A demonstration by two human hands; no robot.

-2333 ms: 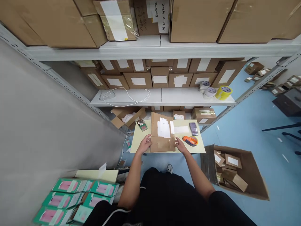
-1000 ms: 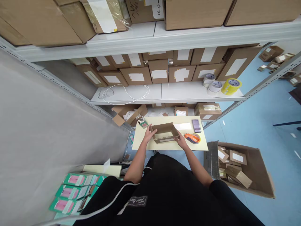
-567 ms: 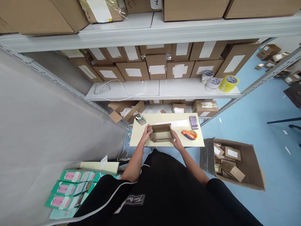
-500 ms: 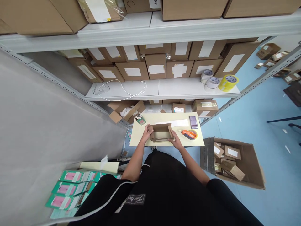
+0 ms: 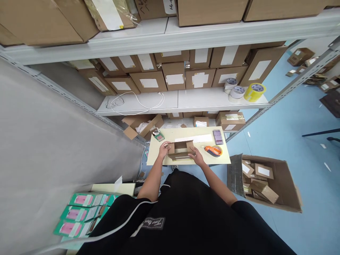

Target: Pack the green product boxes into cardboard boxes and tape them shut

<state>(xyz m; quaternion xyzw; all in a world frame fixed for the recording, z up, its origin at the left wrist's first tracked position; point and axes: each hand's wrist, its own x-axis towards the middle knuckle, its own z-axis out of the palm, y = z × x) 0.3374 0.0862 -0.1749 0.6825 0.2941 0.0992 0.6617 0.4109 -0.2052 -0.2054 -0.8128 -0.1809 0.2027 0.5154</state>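
Note:
A small open cardboard box (image 5: 181, 156) is held at the front of the pale yellow table (image 5: 156, 157), its end flaps partly folded over the opening. My left hand (image 5: 163, 150) grips its left end, and my right hand (image 5: 196, 156) grips the right end. To the right lies an orange and dark blue tape dispenser (image 5: 213, 151). Behind that sits a blurred purple item (image 5: 217, 137). A small green and pink box (image 5: 158, 135) stands at the table's back left, and a white strip (image 5: 199, 138) lies along the back.
Shelves with labelled cartons (image 5: 174, 78) rise ahead, with tape rolls (image 5: 254, 92) and a white cable (image 5: 140, 102) on one. On the right floor is a large carton (image 5: 285, 184) of small boxes. Green and pink packages (image 5: 77, 214) are stacked at left, beside a grey wall (image 5: 53, 134).
The box's end flaps have folded further inward over the opening. My hands stay at its two ends, shifted slightly. The camera view has moved a little.

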